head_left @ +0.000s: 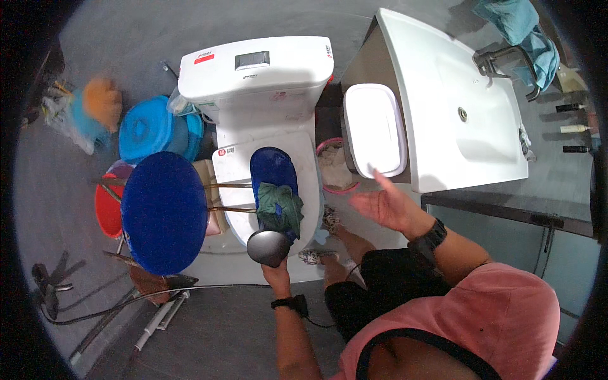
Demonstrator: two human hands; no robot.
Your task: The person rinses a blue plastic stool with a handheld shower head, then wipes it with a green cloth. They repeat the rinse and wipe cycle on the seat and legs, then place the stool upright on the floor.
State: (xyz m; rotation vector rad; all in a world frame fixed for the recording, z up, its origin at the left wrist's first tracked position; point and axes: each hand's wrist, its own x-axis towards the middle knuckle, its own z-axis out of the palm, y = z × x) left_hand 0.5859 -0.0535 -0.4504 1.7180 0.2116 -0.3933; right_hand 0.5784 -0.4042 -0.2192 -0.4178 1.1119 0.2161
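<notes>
My left hand [277, 277] is closed round the handle of a dark grey round shower head [268, 247], and a hose [209, 286] leads to it from the left. Just beyond the shower head, a crumpled green cloth [278, 208] lies over the small blue padded backrest [271, 161] of a chair. Metal tubes join that backrest to the chair's large blue oval seat [163, 213]. My right hand [387, 204] is open and empty, palm partly turned up. Its fingertip overlaps the near edge of a white-lidded bin [375, 130]; whether they touch I cannot tell.
A white toilet [253, 95] stands behind the backrest. To the right is a white washbasin [453, 120] with a dark tap [506, 57]. Blue basins [147, 130], a red bucket [107, 209] and a pink-rimmed basin [335, 166] sit on the floor.
</notes>
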